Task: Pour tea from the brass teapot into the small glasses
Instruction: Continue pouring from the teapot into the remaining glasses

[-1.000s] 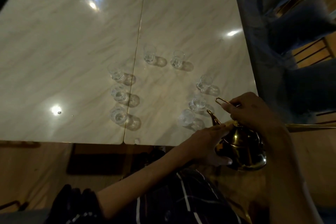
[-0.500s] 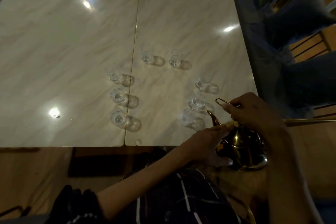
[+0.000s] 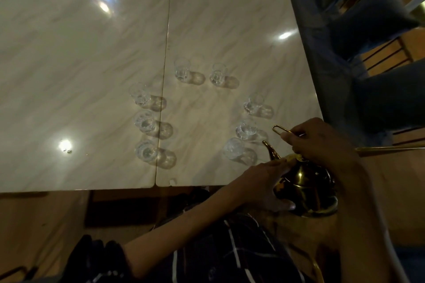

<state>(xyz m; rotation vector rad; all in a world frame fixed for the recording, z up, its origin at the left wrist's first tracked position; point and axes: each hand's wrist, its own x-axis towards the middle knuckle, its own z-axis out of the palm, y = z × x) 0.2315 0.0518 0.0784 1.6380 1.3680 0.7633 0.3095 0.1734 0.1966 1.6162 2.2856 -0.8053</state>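
A shiny brass teapot [image 3: 308, 186] hangs off the near right corner of the marble table [image 3: 92, 64], its spout [image 3: 271, 150] pointing up and left. My right hand [image 3: 319, 140] grips its thin wire handle [image 3: 279, 129] from above. My left hand [image 3: 264, 184] cups the pot's left side, fingers along the lid edge and thumb under the belly. Several small clear glasses stand in a U shape: three on the left [image 3: 145, 122], two at the back [image 3: 181, 69], three on the right, the nearest one [image 3: 233, 148] just left of the spout. I cannot tell whether any holds liquid.
Grey cushioned chairs [image 3: 372, 20] stand along the table's right side over a wooden floor. A brass-coloured bar [image 3: 391, 149] runs out to the right behind my right wrist. My dark striped clothing [image 3: 230, 250] fills the bottom middle.
Both hands and the teapot stay almost where they were. The view has drifted slightly, so the glasses sit a touch lower and further left.
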